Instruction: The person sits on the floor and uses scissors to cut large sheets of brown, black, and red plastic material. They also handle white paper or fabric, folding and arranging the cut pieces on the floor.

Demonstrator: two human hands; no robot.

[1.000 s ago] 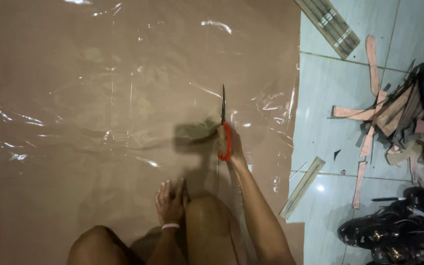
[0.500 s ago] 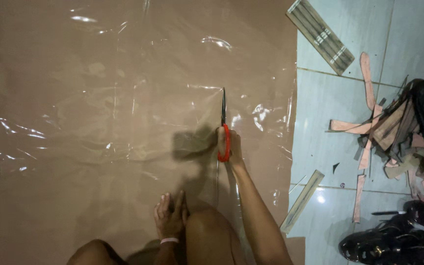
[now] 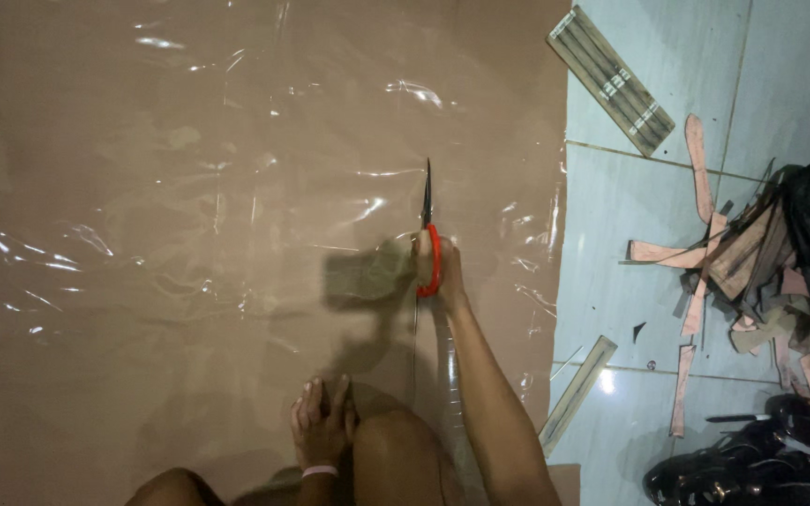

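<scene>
your right hand (image 3: 444, 267) grips red-handled scissors (image 3: 428, 239) on a shiny brown sheet (image 3: 189, 234).

the blades point straight away from you, lying along a cut line in the sheet, near its right edge and roughly mid-height in view. your left hand (image 3: 321, 422) rests flat by your knee, fingers loosely spread on the sheet, holding nothing, a pale band at the wrist. to the right, on the pale tiled floor (image 3: 630, 281), lie a striped wooden slat (image 3: 609, 78), a thin strip (image 3: 578, 392), and a heap of pink and dark offcuts (image 3: 752, 262).
</scene>
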